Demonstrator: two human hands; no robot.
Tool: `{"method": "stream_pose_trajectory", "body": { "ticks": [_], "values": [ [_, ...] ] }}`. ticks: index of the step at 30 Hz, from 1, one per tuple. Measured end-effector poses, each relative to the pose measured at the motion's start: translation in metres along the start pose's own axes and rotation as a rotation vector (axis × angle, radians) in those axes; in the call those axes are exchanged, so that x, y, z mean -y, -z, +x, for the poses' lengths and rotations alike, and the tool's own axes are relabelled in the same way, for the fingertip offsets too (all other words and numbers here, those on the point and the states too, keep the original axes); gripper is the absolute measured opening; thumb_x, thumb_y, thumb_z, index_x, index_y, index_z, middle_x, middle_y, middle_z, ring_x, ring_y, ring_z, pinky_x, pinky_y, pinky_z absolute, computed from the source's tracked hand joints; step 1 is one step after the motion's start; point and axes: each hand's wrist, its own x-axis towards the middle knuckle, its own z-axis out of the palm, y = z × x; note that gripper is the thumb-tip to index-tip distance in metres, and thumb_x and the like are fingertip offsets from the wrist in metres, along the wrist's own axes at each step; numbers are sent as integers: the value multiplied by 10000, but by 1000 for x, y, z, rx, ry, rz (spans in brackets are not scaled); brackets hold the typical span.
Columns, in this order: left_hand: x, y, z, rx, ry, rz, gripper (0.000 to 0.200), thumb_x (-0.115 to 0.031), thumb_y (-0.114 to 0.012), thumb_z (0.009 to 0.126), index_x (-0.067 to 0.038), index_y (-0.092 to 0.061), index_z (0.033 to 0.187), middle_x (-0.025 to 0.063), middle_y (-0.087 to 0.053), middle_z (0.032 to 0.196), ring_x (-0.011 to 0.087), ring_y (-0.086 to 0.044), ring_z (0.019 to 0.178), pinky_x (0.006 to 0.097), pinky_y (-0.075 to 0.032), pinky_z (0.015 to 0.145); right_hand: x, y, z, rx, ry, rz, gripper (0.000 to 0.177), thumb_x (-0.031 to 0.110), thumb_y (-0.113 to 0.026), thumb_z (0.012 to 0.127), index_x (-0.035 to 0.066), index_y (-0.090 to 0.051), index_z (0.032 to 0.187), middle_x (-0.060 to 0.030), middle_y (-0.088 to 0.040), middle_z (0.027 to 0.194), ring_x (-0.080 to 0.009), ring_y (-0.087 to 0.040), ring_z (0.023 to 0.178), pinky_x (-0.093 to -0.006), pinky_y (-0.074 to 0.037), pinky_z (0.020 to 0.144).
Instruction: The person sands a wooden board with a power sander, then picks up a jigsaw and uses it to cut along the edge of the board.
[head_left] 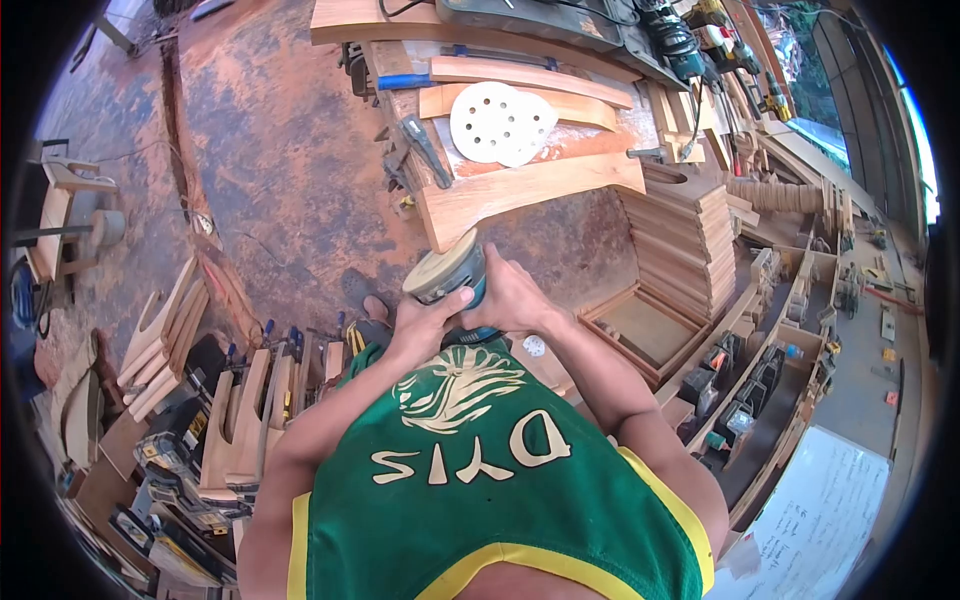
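Observation:
Both my hands hold an orbital sander (462, 278) close in front of my body, its round tan pad tilted up and facing away to the left. My left hand (425, 322) wraps the near left side of the tool with the thumb across it. Around its right side the fingers of my right hand (510, 292) are closed. Just beyond the pad lies a shaped wooden board (535, 193) along the bench edge; the pad's top overlaps its near left corner in this view. White perforated sanding discs (490, 122) lie behind the board.
A clamp (425, 150) grips the bench's left side. Curved wood pieces (530, 78) and power tools (672, 45) lie farther back. To the right stand stacked boards (685, 235) and a shelf with compartments (765, 375). Cut wooden parts (165, 335) and clamps (175, 480) crowd the left.

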Motion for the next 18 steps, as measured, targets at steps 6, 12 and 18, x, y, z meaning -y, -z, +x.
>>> {"method": "stream_pose_trajectory", "body": {
  "ticks": [6,12,18],
  "values": [
    [9,0,14,-24,-10,-2,663,-140,-862,901,-23,-525,1460,89,-659,1337,196,-678,1178,361,-605,947,-23,-7,16,-44,15,-7,1093,371,-946,606,-158,-396,1389,-370,-706,1121,-514,-695,1112,-505,-569,973],
    [15,-11,18,99,124,175,682,-226,-881,893,-11,-538,1442,105,-661,1326,184,-669,1168,355,-588,939,-29,-17,-35,-294,-101,210,1041,307,-912,595,-117,-450,1426,-333,-704,1200,-453,-703,1153,-455,-549,1015],
    [30,-29,23,184,284,261,729,-279,-889,880,-22,-524,1456,115,-649,1342,244,-634,1248,424,-557,1016,-82,-54,-85,-467,69,632,1116,306,-938,655,-57,-401,1563,-253,-681,1321,-332,-682,1216,-440,-531,1048]
  ]
}}
